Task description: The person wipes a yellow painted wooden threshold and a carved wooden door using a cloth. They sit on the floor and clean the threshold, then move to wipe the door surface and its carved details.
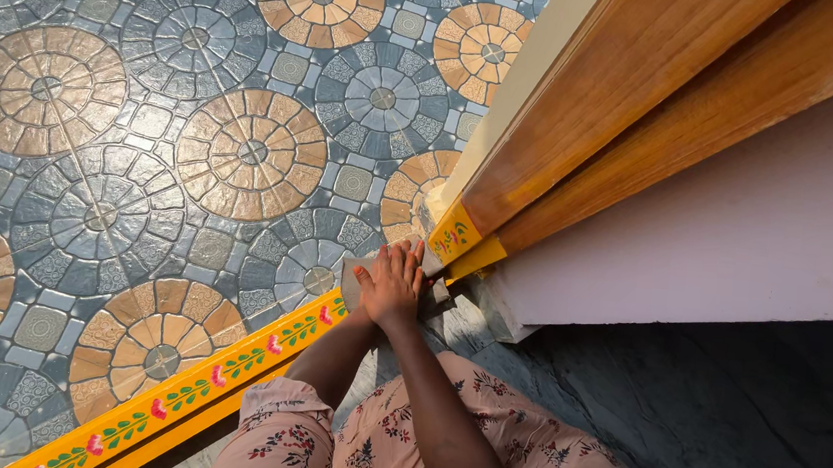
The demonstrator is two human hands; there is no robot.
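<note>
My right hand [392,284] lies palm down, fingers pointing away, on a grey sheet [351,270] pressed against the foot of a wooden door frame [587,118]. My left hand [366,312] reaches in from the left and is tucked beneath the right, so its fingers are hidden. The base of the frame is painted yellow [455,235] with small flowers and sits just right of my fingertips. One corner of the grey sheet sticks out to the left of my thumb.
A yellow threshold strip [191,395] with painted flowers runs diagonally from the lower left to my hands. Beyond it is a patterned tile floor [143,140] with circles. A pale wall [737,242] stands to the right above dark stone flooring [751,434]. My floral-clad knees [397,453] are below.
</note>
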